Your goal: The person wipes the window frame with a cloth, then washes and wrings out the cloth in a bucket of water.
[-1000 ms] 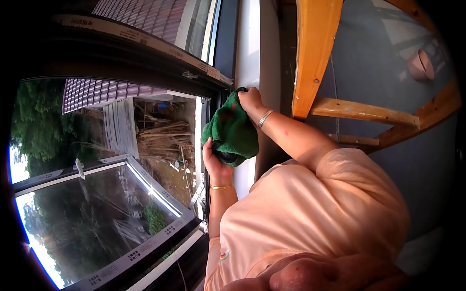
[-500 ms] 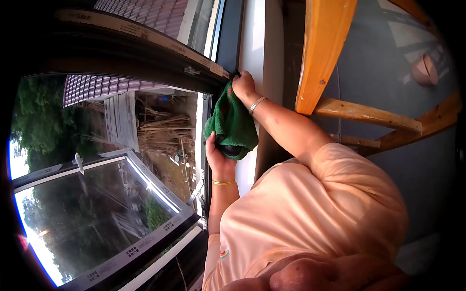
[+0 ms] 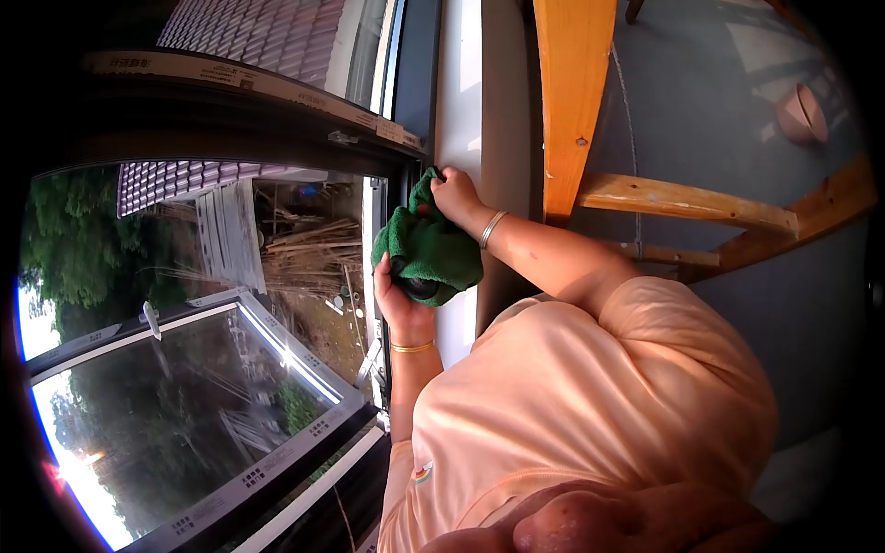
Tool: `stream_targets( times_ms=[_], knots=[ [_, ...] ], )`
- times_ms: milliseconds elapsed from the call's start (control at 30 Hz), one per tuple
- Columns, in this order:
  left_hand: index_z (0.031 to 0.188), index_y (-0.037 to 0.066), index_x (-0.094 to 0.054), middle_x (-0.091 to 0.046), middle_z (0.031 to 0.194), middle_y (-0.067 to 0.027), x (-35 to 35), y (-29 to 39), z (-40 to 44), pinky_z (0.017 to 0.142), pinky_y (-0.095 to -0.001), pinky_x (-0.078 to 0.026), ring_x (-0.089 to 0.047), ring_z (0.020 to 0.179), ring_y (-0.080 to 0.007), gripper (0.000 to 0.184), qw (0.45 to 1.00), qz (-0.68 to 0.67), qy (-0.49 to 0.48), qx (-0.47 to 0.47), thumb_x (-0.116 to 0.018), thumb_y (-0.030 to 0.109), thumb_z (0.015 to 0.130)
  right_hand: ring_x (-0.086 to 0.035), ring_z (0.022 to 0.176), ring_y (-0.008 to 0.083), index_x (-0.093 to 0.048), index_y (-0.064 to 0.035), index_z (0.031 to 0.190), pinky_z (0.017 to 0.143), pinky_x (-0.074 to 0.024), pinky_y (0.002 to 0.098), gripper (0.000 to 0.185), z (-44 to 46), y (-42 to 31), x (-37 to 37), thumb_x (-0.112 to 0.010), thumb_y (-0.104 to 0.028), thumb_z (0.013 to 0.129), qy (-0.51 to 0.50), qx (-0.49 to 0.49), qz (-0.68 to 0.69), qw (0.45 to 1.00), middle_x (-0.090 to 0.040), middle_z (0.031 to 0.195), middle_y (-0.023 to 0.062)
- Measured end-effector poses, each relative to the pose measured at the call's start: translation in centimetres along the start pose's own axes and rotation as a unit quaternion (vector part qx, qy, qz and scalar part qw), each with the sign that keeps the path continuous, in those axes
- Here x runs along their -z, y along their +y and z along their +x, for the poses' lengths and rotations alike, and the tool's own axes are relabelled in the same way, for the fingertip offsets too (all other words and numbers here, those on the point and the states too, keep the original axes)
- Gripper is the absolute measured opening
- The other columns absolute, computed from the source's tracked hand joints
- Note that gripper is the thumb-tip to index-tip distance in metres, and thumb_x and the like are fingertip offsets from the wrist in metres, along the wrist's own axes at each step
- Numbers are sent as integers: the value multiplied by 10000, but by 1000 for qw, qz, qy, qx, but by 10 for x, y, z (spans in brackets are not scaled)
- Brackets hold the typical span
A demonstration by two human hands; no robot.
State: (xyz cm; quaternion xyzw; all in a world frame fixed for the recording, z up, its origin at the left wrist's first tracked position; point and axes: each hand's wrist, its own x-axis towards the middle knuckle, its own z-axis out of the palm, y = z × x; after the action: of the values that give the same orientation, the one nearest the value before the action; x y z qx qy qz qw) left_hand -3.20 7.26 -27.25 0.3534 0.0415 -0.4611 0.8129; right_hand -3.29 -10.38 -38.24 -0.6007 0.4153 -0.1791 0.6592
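A green cloth [image 3: 429,247], with black patches and a bit of red, is bunched between my two hands beside the dark window frame [image 3: 404,184]. My left hand [image 3: 404,309], with a gold bangle at the wrist, supports the cloth from below, thumb on its face and the other fingers hidden behind it. Higher up, my right hand [image 3: 456,198], wearing silver bangles, pinches the cloth's upper end near the frame's inner corner. The folds hide whether the cloth touches the frame. A rounded dark patch [image 3: 419,288] shows in the lower folds; I cannot tell what it is.
An opened window sash [image 3: 194,415] with a white handle [image 3: 150,318] swings out at the lower left. A white sill [image 3: 458,120] runs beside the frame. Close on the right stands a wooden ladder [image 3: 573,101]; a pinkish bucket [image 3: 800,115] is beyond it.
The cloth has become more bunched, and its lower part has shifted left with my left hand. My right hand appears slightly lower, still on the upper end. The whole view has shifted a little.
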Motion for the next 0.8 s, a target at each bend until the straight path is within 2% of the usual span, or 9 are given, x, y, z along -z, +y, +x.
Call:
stream_targets(
  times_ms=[33,67,133,267,400,467,533,733,800],
  knots=[
    [1358,-4,-525,-583,1363,-164,-1,1,-1,1087,-485,-425,-567,1241,-333,475,1000,-8,-5,1,-514,277,974,-627,998,477,-624,100,1060,889,-512,487,353,8,2,-4,-587,-200,879,57,27,18,998,-648,1040,342],
    [1358,-2,-526,-584,1362,-164,-2,2,-3,1089,-488,-423,-566,1242,-334,476,1000,-16,-9,1,-513,279,975,-627,998,477,-624,100,1060,889,-512,487,353,18,-1,-7,-587,-200,879,57,25,19,998,-648,1040,342],
    [1355,3,-531,-588,1358,-163,-5,3,-5,1088,-496,-423,-565,1244,-337,472,1000,-14,2,-8,-511,284,977,-619,996,485,-635,99,1029,903,-508,491,343,38,-11,-12,-584,-204,878,148,114,-4,982,-650,1022,340],
    [1350,8,-536,-591,1353,-163,-4,5,-3,1090,-501,-420,-566,1241,-340,462,999,-33,-9,-4,-519,280,977,-611,971,492,-628,118,985,910,-505,503,331,63,-23,-11,-555,-186,874,119,39,-31,992,-642,1021,343],
    [1362,9,-525,-581,1367,-162,4,3,-3,1096,-502,-412,-559,1250,-339,465,999,-17,28,-11,-520,272,979,-619,994,485,-634,116,964,916,-506,502,334,57,-8,-15,-543,-194,879,70,49,-71,994,-655,986,336],
    [1365,10,-521,-576,1372,-160,4,2,-2,1096,-501,-412,-556,1253,-337,461,999,-17,27,-16,-512,266,982,-626,1000,480,-637,115,978,907,-509,495,325,53,-11,-16,-528,-175,881,82,37,-45,995,-662,983,332],
    [1361,12,-524,-579,1368,-159,0,3,1,1094,-498,-415,-559,1250,-335,454,1000,-21,4,2,-510,266,985,-640,982,462,-626,97,1053,865,-498,458,328,61,-15,-16,-518,-163,885,101,32,75,992,-669,1016,312],
    [1367,12,-520,-573,1376,-165,-4,4,3,1101,-502,-405,-554,1255,-340,464,1000,-26,4,6,-508,276,986,-639,988,460,-653,55,1037,880,-511,464,311,59,-10,-8,-530,-177,869,118,53,52,990,-678,995,301],
    [1372,10,-517,-562,1391,-169,-2,1,-5,1109,-507,-396,-542,1270,-347,471,1000,-18,1,6,-503,276,983,-635,1014,451,-637,68,1070,895,-507,456,355,46,3,-12,-526,-218,890,63,31,47,996,-667,1036,311]
  ],
)
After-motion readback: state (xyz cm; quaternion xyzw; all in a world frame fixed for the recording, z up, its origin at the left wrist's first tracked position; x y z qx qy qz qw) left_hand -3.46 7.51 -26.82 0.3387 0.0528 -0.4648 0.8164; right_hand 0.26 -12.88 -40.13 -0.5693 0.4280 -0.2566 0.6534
